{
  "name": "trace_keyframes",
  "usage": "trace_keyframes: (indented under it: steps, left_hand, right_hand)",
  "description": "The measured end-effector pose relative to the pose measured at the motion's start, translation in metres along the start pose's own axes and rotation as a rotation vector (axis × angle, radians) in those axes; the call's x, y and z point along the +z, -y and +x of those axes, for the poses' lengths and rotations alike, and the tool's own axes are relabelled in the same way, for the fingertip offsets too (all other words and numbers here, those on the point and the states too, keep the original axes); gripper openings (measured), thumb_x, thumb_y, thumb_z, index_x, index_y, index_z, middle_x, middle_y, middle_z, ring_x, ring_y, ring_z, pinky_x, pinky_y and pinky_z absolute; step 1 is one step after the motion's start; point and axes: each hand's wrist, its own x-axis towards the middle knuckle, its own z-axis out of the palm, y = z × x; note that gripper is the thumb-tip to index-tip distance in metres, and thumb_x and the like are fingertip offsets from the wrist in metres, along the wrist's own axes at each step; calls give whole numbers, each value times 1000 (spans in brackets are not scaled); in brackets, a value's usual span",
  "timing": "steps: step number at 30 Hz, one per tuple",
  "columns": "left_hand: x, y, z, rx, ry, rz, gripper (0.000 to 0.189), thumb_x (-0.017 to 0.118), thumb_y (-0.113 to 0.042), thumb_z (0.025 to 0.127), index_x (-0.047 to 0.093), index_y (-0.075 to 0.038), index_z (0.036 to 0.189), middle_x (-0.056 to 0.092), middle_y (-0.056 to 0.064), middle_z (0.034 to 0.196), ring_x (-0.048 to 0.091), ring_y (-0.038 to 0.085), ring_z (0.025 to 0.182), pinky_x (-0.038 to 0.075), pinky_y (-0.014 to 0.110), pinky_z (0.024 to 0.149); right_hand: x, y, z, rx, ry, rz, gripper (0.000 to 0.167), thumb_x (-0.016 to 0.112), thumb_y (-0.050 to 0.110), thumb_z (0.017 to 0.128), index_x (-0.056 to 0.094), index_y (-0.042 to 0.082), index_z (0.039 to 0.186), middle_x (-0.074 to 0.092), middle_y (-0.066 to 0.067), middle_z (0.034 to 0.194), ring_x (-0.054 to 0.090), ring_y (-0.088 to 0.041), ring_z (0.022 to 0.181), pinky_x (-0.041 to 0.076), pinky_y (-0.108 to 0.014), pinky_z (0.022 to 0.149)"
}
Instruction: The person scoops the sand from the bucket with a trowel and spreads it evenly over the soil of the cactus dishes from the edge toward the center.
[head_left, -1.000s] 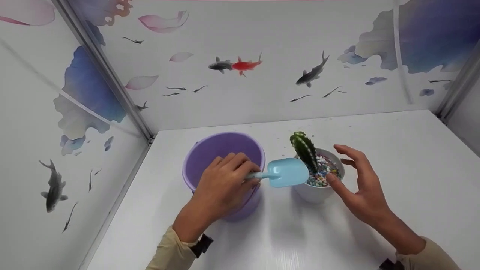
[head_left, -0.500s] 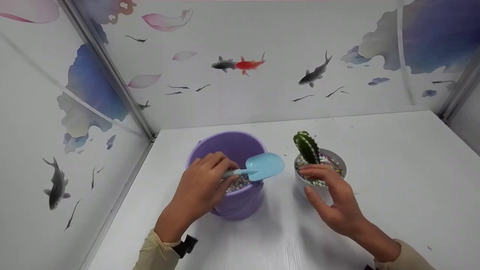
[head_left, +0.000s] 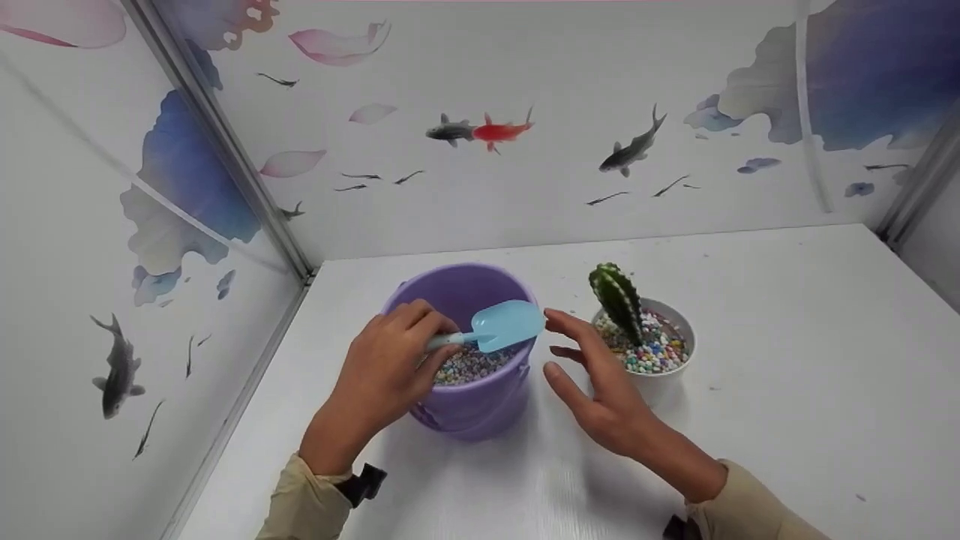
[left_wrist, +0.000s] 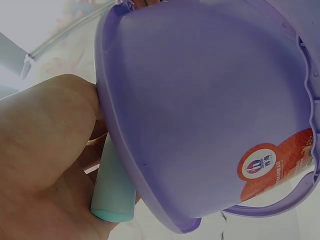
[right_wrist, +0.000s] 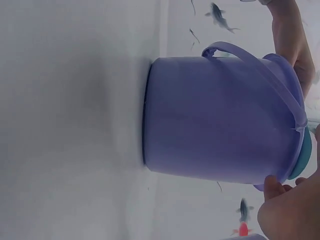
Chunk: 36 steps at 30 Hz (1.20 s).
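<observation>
My left hand grips the handle of a light blue toy shovel, held over the mouth of a purple bucket. The shovel's blade looks bare and points right. Small coloured pebbles lie inside the bucket. In the left wrist view the handle end sticks out of the hand beside the bucket's rim. My right hand is beside the bucket's right side, fingers loosely bent and holding nothing, fingertips close to the blade's tip. Right of it stands a white pot with a green cactus in multicoloured pebbles.
The bucket and pot stand on a white table. Printed walls with fish rise at the back and on the left. A few specks lie on the tabletop. The bucket's handle hangs down its side.
The left hand has drawn the shovel leftward, from near the pot back over the bucket. The right hand has moved left from the pot to beside the bucket.
</observation>
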Motion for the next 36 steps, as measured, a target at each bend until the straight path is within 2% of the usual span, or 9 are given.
trace_keyframes:
  steps: [6,11,16,21,27,31,36]
  left_hand:
    - [-1,3,1,-31,13,-21,17,83,-26,98,78,-18,111,71,-1,105,69,19,89,58,44,80]
    - [-1,5,2,-48,32,-17,17,83,-26,98,77,-16,110,71,0,104,67,19,84,58,42,76]
    - [-1,6,4,-70,51,-8,17,83,-26,98,76,-15,109,70,1,104,67,20,81,57,40,73]
    - [-2,5,9,-109,111,9,18,83,-27,97,76,-15,109,68,2,102,67,22,84,58,43,73]
    - [-1,1,22,-170,208,191,21,86,-34,92,79,-18,104,69,3,96,68,27,92,56,46,78]
    - [5,-2,32,-230,265,332,16,89,-27,88,83,-20,101,76,4,98,71,29,99,55,47,84]
    - [18,-2,39,-257,231,461,15,89,-8,87,86,-20,95,80,5,94,71,29,97,54,45,87]
  right_hand:
    - [10,1,13,27,-16,22,60,60,16,111,38,14,167,43,-1,169,45,-17,155,48,-37,121]
    - [16,0,22,95,-6,48,63,61,22,112,35,15,169,39,-3,172,44,-21,156,47,-41,122]
    - [20,-1,28,187,6,116,67,62,31,112,31,22,171,37,1,173,40,-18,159,45,-40,124]
    - [21,-2,31,237,12,144,70,66,34,110,32,27,171,37,4,173,39,-16,160,43,-43,126]
    - [18,1,32,240,27,168,71,67,31,109,32,25,171,35,0,175,36,-22,163,42,-48,126]
    - [18,2,33,238,36,165,72,66,31,110,30,24,171,34,-1,176,35,-23,163,42,-48,126]
    - [19,1,32,241,34,164,72,66,30,110,30,24,172,32,-2,177,34,-25,164,41,-49,127]
